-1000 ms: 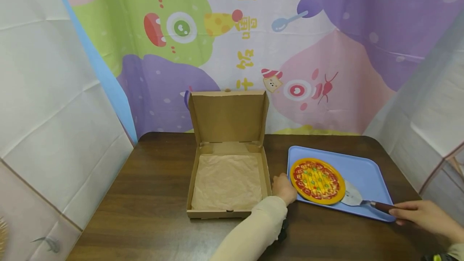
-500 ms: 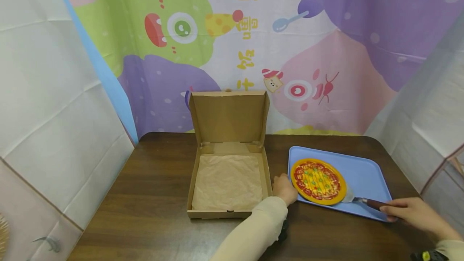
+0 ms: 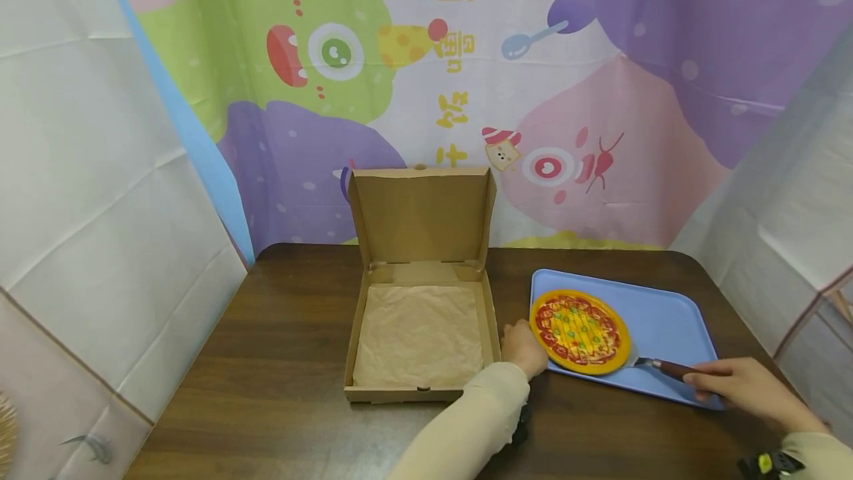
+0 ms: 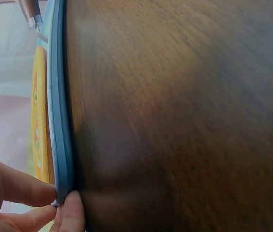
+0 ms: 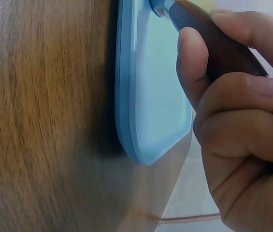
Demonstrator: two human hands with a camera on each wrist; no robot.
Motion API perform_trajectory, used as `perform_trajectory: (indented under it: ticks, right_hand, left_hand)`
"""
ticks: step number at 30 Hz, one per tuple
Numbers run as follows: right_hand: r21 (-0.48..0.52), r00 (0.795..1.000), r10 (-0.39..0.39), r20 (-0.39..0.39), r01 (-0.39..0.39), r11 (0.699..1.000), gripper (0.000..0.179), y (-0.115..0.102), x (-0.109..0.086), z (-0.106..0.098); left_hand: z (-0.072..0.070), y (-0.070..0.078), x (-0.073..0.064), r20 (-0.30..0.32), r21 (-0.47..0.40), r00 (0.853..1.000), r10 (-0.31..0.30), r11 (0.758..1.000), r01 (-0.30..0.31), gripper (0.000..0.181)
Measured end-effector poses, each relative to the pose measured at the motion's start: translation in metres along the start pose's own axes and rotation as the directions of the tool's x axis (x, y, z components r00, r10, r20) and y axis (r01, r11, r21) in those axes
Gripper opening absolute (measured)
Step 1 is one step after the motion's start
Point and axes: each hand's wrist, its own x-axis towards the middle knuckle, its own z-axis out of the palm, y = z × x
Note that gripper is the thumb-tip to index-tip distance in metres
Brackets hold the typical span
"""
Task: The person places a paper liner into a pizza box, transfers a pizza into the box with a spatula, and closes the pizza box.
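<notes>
A round toy-like pizza (image 3: 580, 332) with a yellow rim lies at the left end of a blue tray (image 3: 666, 317). My right hand (image 3: 746, 387) grips the dark brown handle of a pizza server (image 3: 669, 369); its metal blade is mostly hidden under the pizza's right edge. In the right wrist view the fingers curl round that handle (image 5: 218, 38). My left hand (image 3: 523, 349) pinches the tray's near left corner, and the left wrist view shows thumb and fingers (image 4: 25, 188) on the rim.
An open cardboard pizza box (image 3: 351, 361) stands left of the tray, lid upright, lined with crumpled brown paper (image 3: 420, 335). Everything rests on a dark wooden table (image 3: 286, 361). A printed curtain (image 3: 426, 95) hangs behind.
My right hand has moved left with the server, whose blade has slid further under the pizza. The pizza has shifted slightly left, to the tray's edge. My left hand stays at the corner.
</notes>
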Motion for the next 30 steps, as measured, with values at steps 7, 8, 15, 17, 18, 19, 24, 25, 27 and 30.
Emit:
perform_trajectory:
  ticks: [7,8,15,17,18,19,24,25,27,30]
  right_hand:
    - [0.03,1.0,0.016,0.001,-0.016,0.999,0.044,-0.009,0.004,0.006]
    - [0.032,1.0,0.013,0.004,-0.013,0.999,0.043,-0.01,0.004,0.007]
    - [0.022,1.0,0.01,0.006,-0.01,1.0,0.045,-0.021,0.01,0.015]
    - [0.026,1.0,0.01,0.0,-0.01,1.0,0.045,-0.022,0.011,0.016]
    - [0.024,1.0,0.011,-0.005,-0.011,1.0,0.045,-0.022,0.011,0.017]
    - [0.029,1.0,0.013,-0.005,-0.013,0.999,0.045,-0.023,0.011,0.017]
    - [0.034,1.0,0.02,0.0,-0.02,0.999,0.044,-0.023,0.011,0.019]
    - [0.033,1.0,0.02,0.001,-0.02,0.999,0.044,-0.024,0.012,0.019]
    - [0.03,1.0,0.021,-0.001,-0.021,0.999,0.044,-0.024,0.012,0.02]
    - [0.035,1.0,0.024,-0.013,-0.023,0.999,0.046,-0.025,0.011,0.022]
  left_hand:
    - [-0.003,0.001,-0.003,0.01,0.005,1.0,-0.004,1.0,0.004,0.042]
    - [-0.003,0.001,-0.003,0.011,0.007,1.0,-0.003,1.0,0.002,0.042]
    - [-0.003,-0.001,-0.004,0.015,0.01,1.0,0.013,1.0,-0.013,0.042]
    - [-0.002,-0.001,-0.004,0.017,0.005,1.0,0.016,1.0,-0.016,0.042]
    - [-0.001,-0.001,-0.004,0.015,0.007,1.0,0.018,1.0,-0.018,0.041]
    - [-0.001,-0.002,-0.004,0.016,0.005,1.0,0.019,1.0,-0.019,0.041]
    - [-0.001,-0.002,-0.003,0.016,0.009,1.0,0.022,1.0,-0.022,0.041]
    - [-0.001,-0.002,-0.003,0.016,0.01,1.0,0.023,1.0,-0.023,0.041]
    - [0.0,-0.003,-0.002,0.013,0.013,1.0,0.025,1.0,-0.025,0.04]
    - [-0.001,-0.003,-0.001,0.01,0.014,0.999,0.034,0.999,-0.034,0.037]
